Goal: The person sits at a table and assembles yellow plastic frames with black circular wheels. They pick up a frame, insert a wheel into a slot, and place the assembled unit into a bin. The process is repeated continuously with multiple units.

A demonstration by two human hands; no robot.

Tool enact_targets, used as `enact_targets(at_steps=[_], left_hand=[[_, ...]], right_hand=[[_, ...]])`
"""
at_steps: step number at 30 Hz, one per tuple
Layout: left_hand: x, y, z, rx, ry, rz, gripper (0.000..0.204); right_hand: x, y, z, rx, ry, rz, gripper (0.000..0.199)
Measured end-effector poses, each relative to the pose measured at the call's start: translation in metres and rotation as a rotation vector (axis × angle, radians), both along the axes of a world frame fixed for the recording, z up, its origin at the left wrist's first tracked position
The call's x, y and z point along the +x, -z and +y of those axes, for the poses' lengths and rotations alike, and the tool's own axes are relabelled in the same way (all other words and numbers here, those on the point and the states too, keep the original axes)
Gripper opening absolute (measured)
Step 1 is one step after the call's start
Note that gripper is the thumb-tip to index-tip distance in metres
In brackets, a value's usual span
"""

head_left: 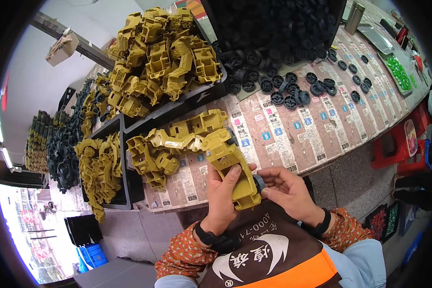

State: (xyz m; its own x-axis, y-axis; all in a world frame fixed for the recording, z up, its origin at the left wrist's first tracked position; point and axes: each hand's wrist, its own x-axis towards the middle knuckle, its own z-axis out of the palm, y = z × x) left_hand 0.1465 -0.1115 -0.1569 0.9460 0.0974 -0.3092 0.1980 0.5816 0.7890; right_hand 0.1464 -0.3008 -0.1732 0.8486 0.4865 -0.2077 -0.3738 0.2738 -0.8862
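My left hand [220, 196] is wrapped round a mustard-yellow plastic toy truck body [226, 154], its thumb lying across the side. The truck body is tilted above the table's near edge. A small black wheel [259, 183] sits against its right side, pinched by the fingers of my right hand [290, 192]. Another dark wheel [232, 136] shows at the far end of the same side. Just beyond my left hand, several loose yellow truck bodies [161, 163] lie on the table.
Yellow parts are heaped over a black crate [175, 105], with another filled black bin [135, 189] nearer left. A large dark bin of wheels [278, 29] spills loose wheels [290, 91] across the table [317, 139]. Green pieces [398, 72] lie in a tray at far right; red stools [393, 146] stand beyond the edge.
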Motion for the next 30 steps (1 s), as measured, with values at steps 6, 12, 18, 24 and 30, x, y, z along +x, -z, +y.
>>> enact_targets(at_steps=[6,12,18,24,30], left_hand=[[-0.002,0.001,-0.014,0.104,-0.088,-0.141,0.040],[0.007,-0.004,-0.018,0.126,-0.093,-0.156,0.044],[0.022,-0.021,-0.010,0.061,0.112,-0.023,0.056],[0.012,-0.039,0.027,0.004,0.381,0.083,0.064],[0.010,-0.082,-0.001,0.122,0.241,0.244,0.060]], right_hand=[[-0.013,-0.011,0.003,-0.344,-0.044,-0.388,0.063],[-0.006,-0.008,0.002,-0.254,-0.029,-0.404,0.072],[0.086,-0.019,-0.051,-0.720,0.244,-0.695,0.028],[0.219,0.022,-0.160,-1.594,0.603,-0.705,0.036],[0.218,0.032,-0.172,-1.544,0.553,-0.626,0.047]])
